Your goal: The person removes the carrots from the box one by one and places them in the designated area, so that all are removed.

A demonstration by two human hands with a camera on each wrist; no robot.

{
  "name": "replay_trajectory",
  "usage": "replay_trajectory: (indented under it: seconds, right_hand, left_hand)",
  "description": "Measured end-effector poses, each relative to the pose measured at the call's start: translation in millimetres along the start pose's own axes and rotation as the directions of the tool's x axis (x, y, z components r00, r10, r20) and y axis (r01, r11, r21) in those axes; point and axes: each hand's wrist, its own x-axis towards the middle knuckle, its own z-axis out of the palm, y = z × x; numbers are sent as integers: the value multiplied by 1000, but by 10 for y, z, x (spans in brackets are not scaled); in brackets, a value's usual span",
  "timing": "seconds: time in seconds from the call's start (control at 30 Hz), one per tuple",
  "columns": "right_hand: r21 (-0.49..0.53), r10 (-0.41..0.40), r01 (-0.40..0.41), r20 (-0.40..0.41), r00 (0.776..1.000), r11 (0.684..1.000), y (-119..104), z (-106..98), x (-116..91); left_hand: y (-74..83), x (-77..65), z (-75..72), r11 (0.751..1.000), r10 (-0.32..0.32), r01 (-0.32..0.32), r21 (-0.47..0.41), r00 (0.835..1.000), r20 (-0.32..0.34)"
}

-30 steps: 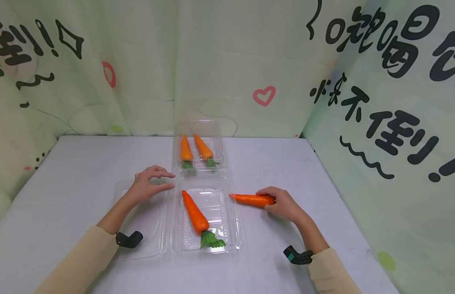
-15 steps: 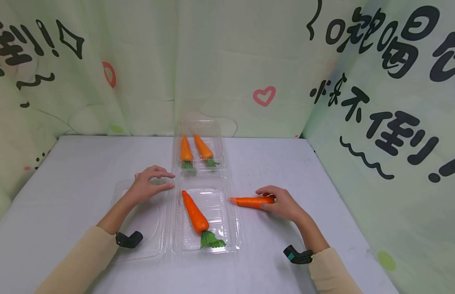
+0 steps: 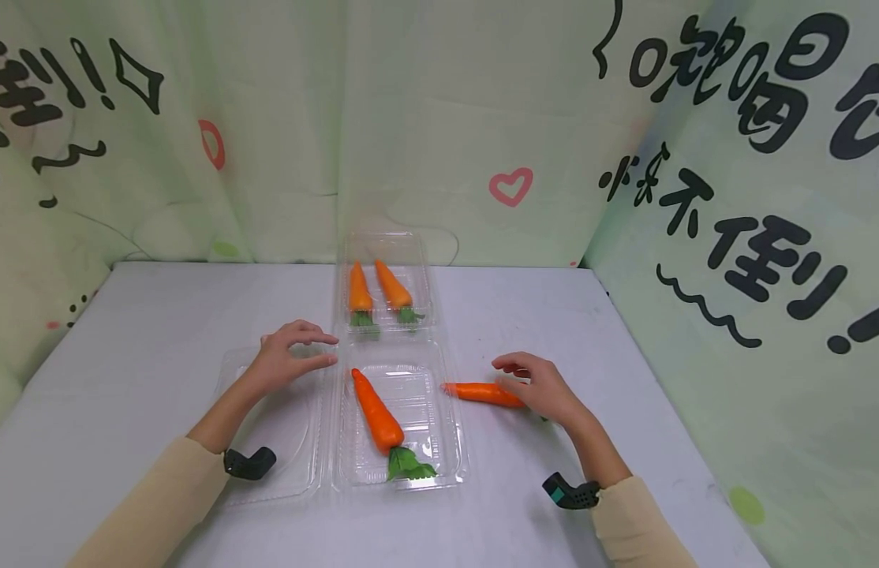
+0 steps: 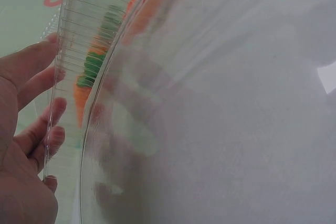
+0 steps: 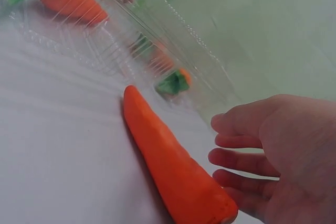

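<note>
An orange carrot (image 3: 482, 393) lies on the table to the right of the near clear plastic box, its tip toward the box. Just over its thick end is my right hand (image 3: 537, 384); in the right wrist view the loosely bent fingers (image 5: 244, 161) are beside the carrot, holding nothing. My left hand (image 3: 290, 359) is at the left side of the near box (image 3: 450, 442), thumb and fingers apart. In the left wrist view its fingertips (image 4: 56, 109) are right at the box's clear wall. Inside the near box lies a carrot (image 3: 375, 414) with green leaves.
Behind the near box stands a second clear box (image 3: 427, 293) with two smaller carrots (image 3: 393, 285) in it. A flat clear lid (image 3: 283, 450) lies open to the left, under my left forearm. A printed pale-green curtain (image 3: 439, 142) borders the white table (image 3: 141, 355).
My right hand has let go of the carrot and lifted slightly, after shifting it a little to the left. My left hand has stayed in place.
</note>
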Motion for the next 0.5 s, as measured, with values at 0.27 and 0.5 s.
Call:
replay_trajectory:
  seconds: [0.27, 0.5]
  right_hand:
    - [12, -10, 10, -7, 1000, 1000, -89, 60, 49]
    - [30, -16, 17, -6, 1000, 999, -182, 94, 87]
  left_hand:
    - [-18, 0, 9, 1000, -7, 7, -8, 1000, -7]
    - [-16, 8, 4, 1000, -7, 7, -9, 1000, -6]
